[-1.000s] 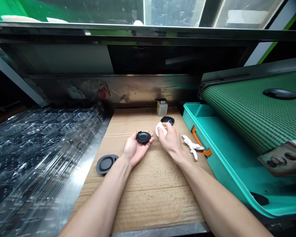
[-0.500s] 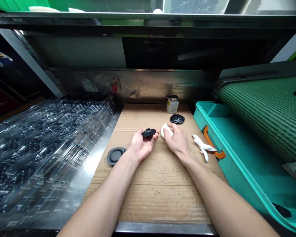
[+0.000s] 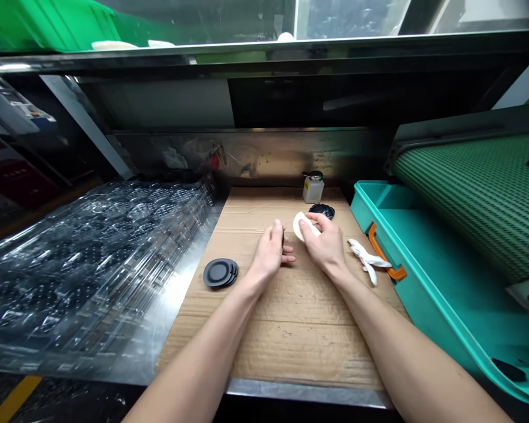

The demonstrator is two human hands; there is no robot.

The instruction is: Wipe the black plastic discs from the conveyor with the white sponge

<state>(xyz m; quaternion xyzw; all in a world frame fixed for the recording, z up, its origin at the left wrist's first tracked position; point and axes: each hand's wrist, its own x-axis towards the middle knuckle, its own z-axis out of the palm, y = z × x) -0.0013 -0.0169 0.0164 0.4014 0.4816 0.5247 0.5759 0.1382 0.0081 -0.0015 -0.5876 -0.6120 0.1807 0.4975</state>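
My left hand (image 3: pixel 268 251) is over the middle of the cardboard sheet, turned on edge, with its thumb up. It holds a black round part (image 3: pixel 283 237), of which only a thin dark edge shows; the rest is hidden by the hand. Close by on the right, my right hand (image 3: pixel 327 242) pinches a white round pad (image 3: pixel 304 226) between thumb and fingers. The pad and the black part are apart. Dark round parts (image 3: pixel 218 273) lie overlapped left of my left hand. Beyond my right hand lies another black round part (image 3: pixel 322 210), partly covered by the fingers.
A small bottle with a black top (image 3: pixel 312 189) stands at the back of the cardboard (image 3: pixel 308 329). White crumpled cloth (image 3: pixel 367 258) lies beside a teal bin (image 3: pixel 427 294) with an orange handle. Clear plastic trays (image 3: pixel 92 258) fill the left; a green mesh belt (image 3: pixel 471 176) overhangs the right.
My left hand has rolled from palm up to thumb up, so the black part has turned mostly out of sight. The whole view has shifted slightly; my right hand still grips the pad.
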